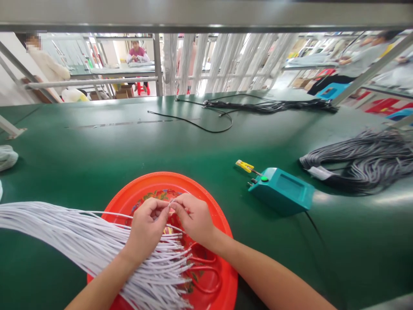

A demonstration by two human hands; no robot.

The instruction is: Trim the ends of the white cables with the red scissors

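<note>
A thick bundle of white cables (pixel 80 241) lies across the green table from the left, its ends resting over a red round tray (pixel 142 193). My left hand (pixel 146 228) is closed in a pinch on the end of one white cable (pixel 112 213) lifted above the bundle. My right hand (pixel 193 217) is also closed, its fingertips pinching the same cable tip where the two hands meet. Red-handled scissors (pixel 206 267) lie in the tray under my right wrist.
A teal box device (pixel 284 189) with a green button and a yellow clip (pixel 244 165) stands right of the tray. Grey cable coils (pixel 364 161) lie at the right, black cables (pixel 271 105) at the back. White cables hang beyond the table; other people work at far benches.
</note>
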